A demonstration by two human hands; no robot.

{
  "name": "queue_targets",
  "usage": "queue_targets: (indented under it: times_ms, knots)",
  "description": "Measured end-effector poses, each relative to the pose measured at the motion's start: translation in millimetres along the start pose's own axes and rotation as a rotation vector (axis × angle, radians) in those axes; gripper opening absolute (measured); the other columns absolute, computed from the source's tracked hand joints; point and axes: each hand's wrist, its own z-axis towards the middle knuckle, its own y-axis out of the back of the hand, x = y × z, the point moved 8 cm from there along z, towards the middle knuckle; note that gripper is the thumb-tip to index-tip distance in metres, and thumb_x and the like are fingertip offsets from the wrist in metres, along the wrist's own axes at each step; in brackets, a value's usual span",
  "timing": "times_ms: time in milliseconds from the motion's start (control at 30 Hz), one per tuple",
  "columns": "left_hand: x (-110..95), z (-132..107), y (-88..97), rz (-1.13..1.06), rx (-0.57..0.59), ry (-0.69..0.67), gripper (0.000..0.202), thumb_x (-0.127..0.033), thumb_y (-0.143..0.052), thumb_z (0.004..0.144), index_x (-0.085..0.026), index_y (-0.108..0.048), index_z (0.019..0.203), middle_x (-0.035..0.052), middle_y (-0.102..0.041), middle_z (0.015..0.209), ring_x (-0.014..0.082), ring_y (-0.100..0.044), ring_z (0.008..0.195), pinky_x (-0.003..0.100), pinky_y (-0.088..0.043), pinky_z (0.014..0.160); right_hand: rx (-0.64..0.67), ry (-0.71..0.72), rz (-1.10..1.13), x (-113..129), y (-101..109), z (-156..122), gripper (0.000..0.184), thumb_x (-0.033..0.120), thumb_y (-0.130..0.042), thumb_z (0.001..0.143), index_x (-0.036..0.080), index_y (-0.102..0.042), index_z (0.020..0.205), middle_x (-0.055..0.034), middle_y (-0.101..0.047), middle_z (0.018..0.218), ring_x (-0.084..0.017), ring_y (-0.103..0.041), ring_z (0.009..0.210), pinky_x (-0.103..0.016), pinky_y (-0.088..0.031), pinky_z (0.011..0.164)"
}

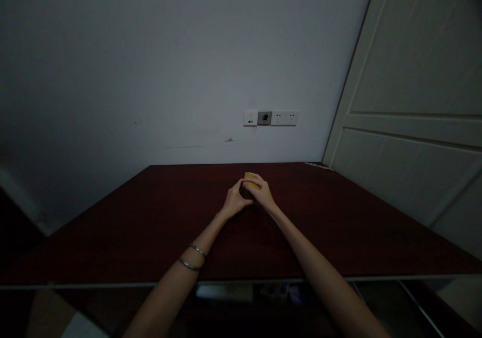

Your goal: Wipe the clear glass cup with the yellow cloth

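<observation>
Both hands meet near the middle of the dark red table. My left hand (234,201) is curled around the left side of a small dark, rounded object (246,193), its thumb and fingers bent about it. From the right, my right hand (264,193) closes over the top, with its fingers on a small yellow piece (248,176). The yellow piece touches or covers the dark object's upper part. Whether the two are one item I cannot tell, as the fingers hide much of them and the light is dim. Two metal bangles circle my left forearm.
The dark red tabletop (169,212) reaches back to a pale wall (150,67) with sockets (285,118) on it. A white panelled door (422,77) stands at the right. Below the table's front edge, dim items lie on a lower level.
</observation>
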Motion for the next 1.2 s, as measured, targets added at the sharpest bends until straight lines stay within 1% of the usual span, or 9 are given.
queue_targets:
  times_ms: [100,167,300,433,567,733,833,1100,1200]
  knots:
    - [2.9,0.3,3.3,-0.016,-0.035,0.037,0.071,-0.022,-0.074,0.052,-0.014,-0.047,0.117,0.008,-0.06,0.108,0.0207,-0.058,0.096,0.031,-0.045,0.083,0.047,0.059,-0.049,8.6,-7.0,-3.5,0.017,0.028,-0.061,0.069,0.025,-0.07,0.083,-0.0033,-0.056,0.114,-0.019,-0.053,0.105,-0.033,-0.038,0.093]
    - [-0.1,-0.3,2.6,-0.006,-0.026,0.032,0.069,-0.022,-0.073,0.053,-0.015,-0.047,0.117,0.0065,-0.061,0.104,0.0194,-0.059,0.092,0.029,-0.045,0.081,-0.008,0.039,-0.061,5.5,-4.3,-2.9,0.017,0.029,-0.061,0.069,0.024,-0.07,0.083,-0.0043,-0.058,0.11,-0.019,-0.054,0.102,-0.033,-0.039,0.092]
    - [-12.6,-3.2,-3.5,0.029,0.036,-0.023,0.069,-0.027,-0.075,0.05,-0.017,-0.049,0.113,0.0029,-0.062,0.098,0.0178,-0.058,0.087,0.028,-0.045,0.078,-0.18,-0.115,-0.037,-15.5,9.7,-0.4,0.021,0.033,-0.061,0.067,0.019,-0.07,0.081,-0.0067,-0.066,0.092,-0.021,-0.058,0.092,-0.035,-0.042,0.088]
    - [-18.8,-5.2,-6.2,0.046,0.051,-0.059,0.072,-0.03,-0.077,0.047,-0.017,-0.05,0.112,0.0025,-0.061,0.099,0.0182,-0.057,0.09,0.029,-0.044,0.081,-0.162,-0.277,0.061,-34.7,11.8,0.9,0.026,0.035,-0.063,0.064,0.017,-0.07,0.081,-0.0067,-0.068,0.086,-0.022,-0.061,0.085,-0.036,-0.045,0.082]
    - [-13.4,-4.1,-3.2,0.048,0.011,-0.036,0.075,-0.03,-0.078,0.045,-0.018,-0.049,0.113,0.0034,-0.061,0.101,0.0194,-0.057,0.091,0.03,-0.044,0.08,-0.09,-0.152,0.03,-21.5,8.9,3.2,0.02,0.032,-0.064,0.065,0.02,-0.071,0.08,-0.0059,-0.066,0.097,-0.022,-0.057,0.097,-0.035,-0.04,0.091]
    - [6.1,-0.5,1.1,-0.005,-0.063,0.089,0.064,-0.023,-0.071,0.054,-0.015,-0.05,0.114,0.0031,-0.064,0.09,0.0169,-0.06,0.078,0.026,-0.047,0.069,0.052,0.031,-0.02,5.2,-4.9,-2.1,0.02,0.028,-0.062,0.069,0.026,-0.07,0.087,-0.0038,-0.054,0.119,-0.02,-0.05,0.109,-0.034,-0.036,0.095]
    - [13.2,0.2,3.5,-0.029,-0.121,0.142,0.063,-0.02,-0.069,0.055,-0.014,-0.05,0.114,0.0042,-0.064,0.088,0.0167,-0.06,0.077,0.025,-0.047,0.067,0.097,0.06,-0.015,12.8,-9.3,-4.5,0.018,0.029,-0.062,0.07,0.028,-0.07,0.086,-0.0026,-0.054,0.12,-0.021,-0.049,0.11,-0.035,-0.035,0.096]
    - [1.8,-2.3,-0.2,-0.036,-0.089,0.103,0.07,-0.031,-0.075,0.049,-0.016,-0.05,0.113,0.0018,-0.062,0.092,0.0164,-0.058,0.083,0.027,-0.047,0.076,-0.131,-0.101,0.07,-7.9,11.3,3.0,0.023,0.036,-0.063,0.068,0.022,-0.071,0.084,-0.0062,-0.064,0.101,-0.021,-0.055,0.101,-0.036,-0.038,0.094]
    - [0.4,-2.1,-0.7,-0.039,-0.085,0.096,0.075,-0.033,-0.077,0.046,-0.016,-0.05,0.114,0.0033,-0.063,0.094,0.0178,-0.058,0.085,0.029,-0.046,0.079,-0.153,-0.153,0.109,-16.4,14.8,4.8,0.026,0.039,-0.062,0.068,0.021,-0.071,0.084,-0.0067,-0.066,0.096,-0.022,-0.057,0.097,-0.038,-0.039,0.092]
